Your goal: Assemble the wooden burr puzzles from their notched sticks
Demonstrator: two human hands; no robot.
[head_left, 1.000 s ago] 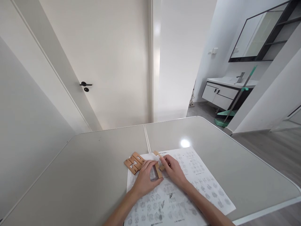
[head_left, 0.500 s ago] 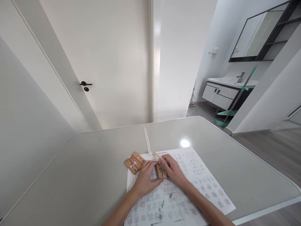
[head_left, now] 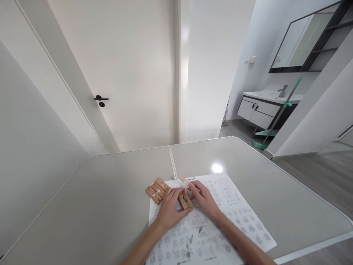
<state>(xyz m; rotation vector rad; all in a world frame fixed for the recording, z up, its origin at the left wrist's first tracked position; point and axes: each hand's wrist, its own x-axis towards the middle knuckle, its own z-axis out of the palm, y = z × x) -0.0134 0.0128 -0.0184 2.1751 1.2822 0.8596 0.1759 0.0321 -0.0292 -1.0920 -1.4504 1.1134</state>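
Note:
My left hand [head_left: 172,209] is closed around a small pair of notched wooden puzzle pieces [head_left: 184,200], thumb at the near end and fingers at the far end. The pieces lie side by side with a cut-out gap between them, over the printed paper [head_left: 220,235]. A thin, pale wooden strip [head_left: 184,180] sticks out from the fingertips of my right hand [head_left: 204,197], just beyond and right of the pair. Left of my left hand, a group of flat brown wooden pieces [head_left: 157,191] with cut-outs and dark marks rests across the paper's far left corner.
The paper, covered in rows of grey figures, lies on a grey table [head_left: 110,206] with a pale edge and a seam. Behind stands a white door [head_left: 138,73] with a black handle. At right are a washbasin cabinet [head_left: 259,110] and a green broom [head_left: 259,143].
The wooden pair has shifted slightly left with my left hand. My right fingers have come away from its right side, and the pale strip has moved a little right.

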